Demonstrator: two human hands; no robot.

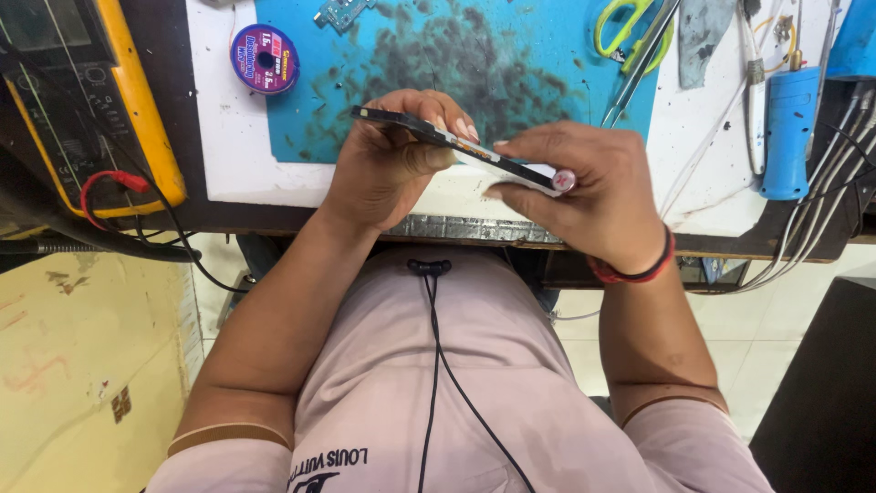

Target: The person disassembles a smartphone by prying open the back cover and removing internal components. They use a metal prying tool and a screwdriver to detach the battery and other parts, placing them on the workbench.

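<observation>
Hands (474, 173) of yours clamp a thin phone (456, 146) edge-on, one at each end. Blue mat (538, 55) lies beyond on the counter (228, 137); scissors (630, 27) far right, solder-wick spool (265, 57) far left.

Bright, even light; sharp; edges bowed

One head-worn camera looks steeply down from close above: the bench edge (474, 228) runs across toward twelve o'clock, the wearer's chest toward six, floor at four and eight.
</observation>
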